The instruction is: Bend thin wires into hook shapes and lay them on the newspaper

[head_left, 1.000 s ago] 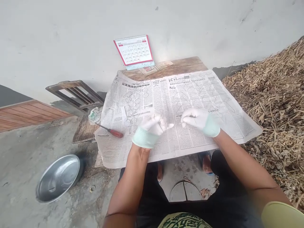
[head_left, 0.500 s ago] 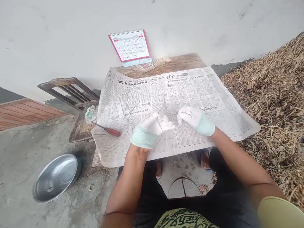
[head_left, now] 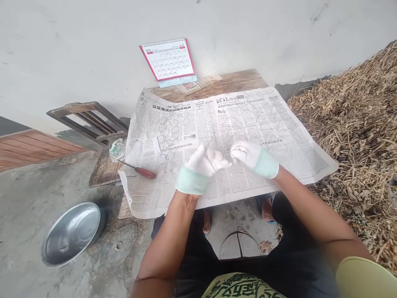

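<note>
Both my hands wear white gloves with pale green cuffs. My left hand hovers over the newspaper, its fingers curled into a fist with the thumb pointing right. My right hand is curled too, and its fingertips meet the left thumb. I cannot make out anything between the fingers. A red-handled screwdriver lies on the newspaper's left part, about a hand's width from my left hand.
The newspaper covers a small wooden table against a white wall, with a desk calendar at the back. A metal basin sits on the concrete floor at left. Dry straw is piled at right. A wooden frame leans at left.
My two hands have drawn closer together until the fingertips touch. The view has shifted slightly.
</note>
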The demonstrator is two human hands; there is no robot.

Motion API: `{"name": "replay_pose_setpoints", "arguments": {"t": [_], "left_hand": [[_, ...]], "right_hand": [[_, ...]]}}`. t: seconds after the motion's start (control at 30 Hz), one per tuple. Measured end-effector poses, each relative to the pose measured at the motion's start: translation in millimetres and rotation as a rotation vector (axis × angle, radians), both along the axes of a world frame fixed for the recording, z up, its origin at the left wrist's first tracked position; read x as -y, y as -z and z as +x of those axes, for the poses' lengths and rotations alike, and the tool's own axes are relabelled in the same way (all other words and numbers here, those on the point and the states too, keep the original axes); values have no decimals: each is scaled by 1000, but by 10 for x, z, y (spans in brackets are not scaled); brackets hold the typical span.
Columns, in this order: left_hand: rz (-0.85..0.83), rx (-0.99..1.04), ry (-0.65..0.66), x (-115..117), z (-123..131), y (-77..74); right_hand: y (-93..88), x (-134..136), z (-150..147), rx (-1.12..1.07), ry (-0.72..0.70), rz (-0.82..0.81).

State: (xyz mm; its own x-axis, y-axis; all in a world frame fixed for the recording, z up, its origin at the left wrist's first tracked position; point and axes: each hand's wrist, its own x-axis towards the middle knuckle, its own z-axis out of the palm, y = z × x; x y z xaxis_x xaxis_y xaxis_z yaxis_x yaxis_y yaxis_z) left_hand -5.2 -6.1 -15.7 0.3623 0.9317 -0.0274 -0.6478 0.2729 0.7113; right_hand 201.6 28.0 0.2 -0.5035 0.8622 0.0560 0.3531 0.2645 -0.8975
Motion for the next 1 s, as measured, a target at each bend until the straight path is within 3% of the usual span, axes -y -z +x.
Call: {"name": "replay_pose_setpoints", "arguments": {"t": [0.27,0.6,0.77,0.9,1.0], "left_hand": [[12,-92,-25,19,-10,-44],[43,-72,-41,23,0,-9],[114,-127,-117,40,10,-55],[179,-245,-163,77,-11,-108],[207,-365,-181,100,-52,-121]], "right_hand": [[-69,12,2,51,-42,-71],[28,-18,-14,-145,68,-56],[111,-7,-37,-350,18,-280],[220,-81,-53,-576,-164,-542],[207,-125,-53,-629,-268,-601]]}}
